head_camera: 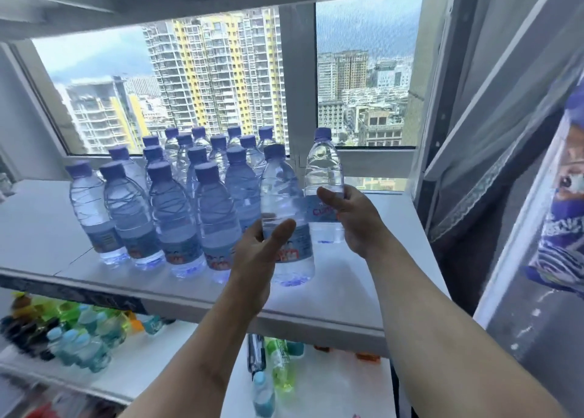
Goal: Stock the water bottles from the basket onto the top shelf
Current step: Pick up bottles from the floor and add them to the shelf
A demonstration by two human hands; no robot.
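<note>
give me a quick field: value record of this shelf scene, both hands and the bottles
left hand: grips front bottle, upright on the shelf
right hand: grips right bottle, upright, at the right end of the group
top shelf: white, holds many purple-capped water bottles in rows
lower shelf: colourful drinks, blurred
basket: not in view

A small stockroom or shop corner set up high in an apartment block, by the look of it. A white top shelf [363, 307] across the middle of the frame carries rows of identical clear plastic water bottles with purple caps [170, 218]. At lower left a second white shelf [151, 376] holds green and blue drink bottles [85, 338] (blurred). The aluminium-framed window [297, 79] above shows residential towers.
</note>
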